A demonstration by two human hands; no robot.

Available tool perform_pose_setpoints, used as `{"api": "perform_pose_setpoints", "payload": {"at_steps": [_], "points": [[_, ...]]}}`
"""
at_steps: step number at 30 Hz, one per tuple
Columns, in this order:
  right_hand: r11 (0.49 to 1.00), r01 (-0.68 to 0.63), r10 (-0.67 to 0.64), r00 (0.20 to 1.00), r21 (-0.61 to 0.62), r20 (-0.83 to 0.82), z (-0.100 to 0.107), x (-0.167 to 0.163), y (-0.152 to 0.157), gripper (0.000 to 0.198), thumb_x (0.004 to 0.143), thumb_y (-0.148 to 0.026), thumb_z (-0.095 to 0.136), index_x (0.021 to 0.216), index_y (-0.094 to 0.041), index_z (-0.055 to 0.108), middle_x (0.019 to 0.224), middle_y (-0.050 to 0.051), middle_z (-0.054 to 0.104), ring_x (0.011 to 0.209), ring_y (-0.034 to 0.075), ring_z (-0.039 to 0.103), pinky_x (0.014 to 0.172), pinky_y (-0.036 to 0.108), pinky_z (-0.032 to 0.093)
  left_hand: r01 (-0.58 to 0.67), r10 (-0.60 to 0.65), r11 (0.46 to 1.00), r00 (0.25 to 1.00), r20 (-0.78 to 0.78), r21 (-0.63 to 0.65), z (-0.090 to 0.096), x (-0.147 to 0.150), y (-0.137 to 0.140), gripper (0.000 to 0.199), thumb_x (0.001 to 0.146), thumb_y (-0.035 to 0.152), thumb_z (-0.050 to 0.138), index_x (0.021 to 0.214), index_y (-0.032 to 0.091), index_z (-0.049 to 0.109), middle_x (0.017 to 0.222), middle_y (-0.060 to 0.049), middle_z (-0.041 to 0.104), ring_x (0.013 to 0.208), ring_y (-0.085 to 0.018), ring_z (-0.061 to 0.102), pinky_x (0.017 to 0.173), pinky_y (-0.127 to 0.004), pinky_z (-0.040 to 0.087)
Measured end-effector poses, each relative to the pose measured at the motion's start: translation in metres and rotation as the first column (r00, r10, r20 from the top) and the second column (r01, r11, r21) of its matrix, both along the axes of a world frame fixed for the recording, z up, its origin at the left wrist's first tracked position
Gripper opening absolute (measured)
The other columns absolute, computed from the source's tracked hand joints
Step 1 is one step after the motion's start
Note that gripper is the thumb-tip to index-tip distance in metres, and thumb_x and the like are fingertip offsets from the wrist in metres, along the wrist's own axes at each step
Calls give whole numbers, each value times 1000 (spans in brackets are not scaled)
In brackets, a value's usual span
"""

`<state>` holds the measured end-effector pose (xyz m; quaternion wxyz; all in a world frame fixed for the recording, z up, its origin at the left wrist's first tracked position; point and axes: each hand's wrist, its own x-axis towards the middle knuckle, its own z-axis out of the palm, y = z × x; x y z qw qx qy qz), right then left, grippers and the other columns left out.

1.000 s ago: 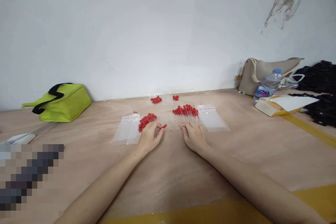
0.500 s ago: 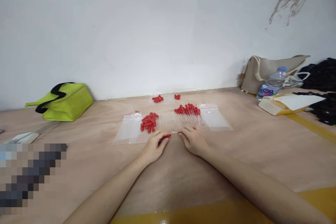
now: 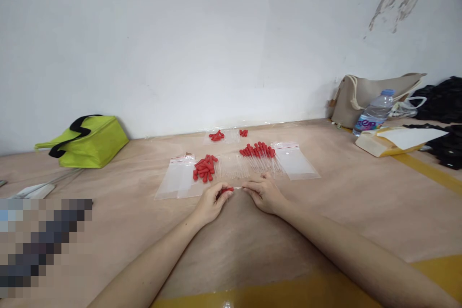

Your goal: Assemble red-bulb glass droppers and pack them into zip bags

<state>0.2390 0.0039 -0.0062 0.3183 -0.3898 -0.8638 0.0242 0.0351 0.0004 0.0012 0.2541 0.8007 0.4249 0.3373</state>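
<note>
My left hand (image 3: 212,202) is closed, with a red rubber dropper bulb (image 3: 228,189) pinched between thumb and fingers. My right hand (image 3: 265,193) pinches a thin clear dropper tube (image 3: 238,187), whose left end meets the bulb's open end; how far it sits inside I cannot tell. Just beyond the left hand lies a pile of loose red bulbs (image 3: 205,168). Bare clear tubes (image 3: 231,166) lie side by side in the middle. Behind my right hand are several droppers with red bulbs fitted (image 3: 258,150), their tubes pointing towards me.
Clear zip bags (image 3: 173,180) lie left of the piles, another zip bag (image 3: 299,166) right. More red bulbs (image 3: 216,135) rest near the wall. A lime-green bag (image 3: 97,142) stands left; a water bottle (image 3: 375,113), beige bag (image 3: 371,91) and open envelope (image 3: 393,142) are right.
Both hands have shifted slightly towards me and left. The gap between bulb and tube has closed, and the tube's end is now at the bulb.
</note>
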Motion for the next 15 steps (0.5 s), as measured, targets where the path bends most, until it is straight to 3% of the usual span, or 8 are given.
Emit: {"api": "perform_pose_setpoints", "payload": {"at_steps": [7, 15], "points": [[999, -31, 28, 995, 36, 91, 2, 4, 2, 22, 84, -16, 40, 84, -21, 62, 77, 1, 62, 69, 10, 50, 72, 28, 20, 49, -49, 999, 999, -11, -16, -2, -1, -2, 17, 83, 27, 46, 86, 17, 60, 78, -1, 63, 71, -13, 56, 66, -23, 42], [994, 17, -31, 991, 104, 132, 4, -2, -8, 19, 79, -12, 43, 81, -19, 61, 71, 0, 60, 66, 10, 48, 67, 28, 19, 9, -10, 1000, 999, -53, -10, -2, 0, -4, 22, 81, 34, 49, 81, 16, 61, 70, -1, 61, 62, -12, 53, 58, -21, 41]]}}
